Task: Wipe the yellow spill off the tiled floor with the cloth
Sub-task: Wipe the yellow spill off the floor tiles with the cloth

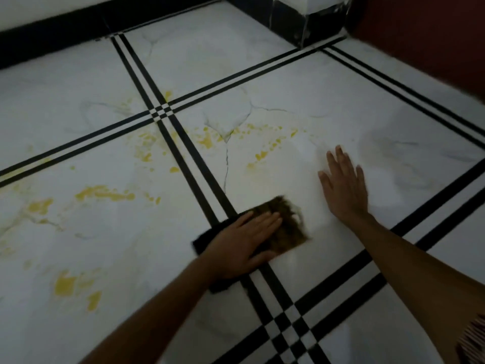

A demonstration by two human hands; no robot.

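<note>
A person's left hand (245,239) presses flat on a dark cloth (284,227) across a black tile stripe; the right hand (343,185) rests open on the floor (393,114). Most yellow spill (105,193) remains, left and ahead.

The white, grey-veined tiled floor (288,82) carries crossing double black stripes, a blotchy yellow spill (105,193) (thickest toward nine o'clock), and a dark brown-black cloth (286,224).
</note>
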